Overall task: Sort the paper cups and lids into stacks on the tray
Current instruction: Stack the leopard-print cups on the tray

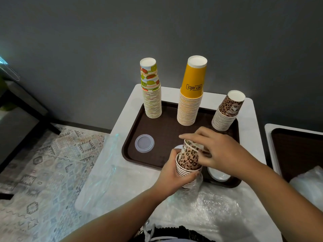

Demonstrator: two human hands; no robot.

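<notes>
right now your left hand (172, 173) wraps around a short stack of leopard-print cups (189, 161), held over the near edge of the brown tray (139, 159). your right hand (216, 147) pinches the top cup's rim. beyond, three upside-down stacks stand on the tray: fruit-print cups (151, 95), yellow cups (191, 95), and leopard cups (227, 112). a clear lid (144, 143) lies flat at the tray's left, another lid (219, 174) under your right wrist. crinkled plastic wrap (209, 203) covers the white bench (254, 130).
</notes>
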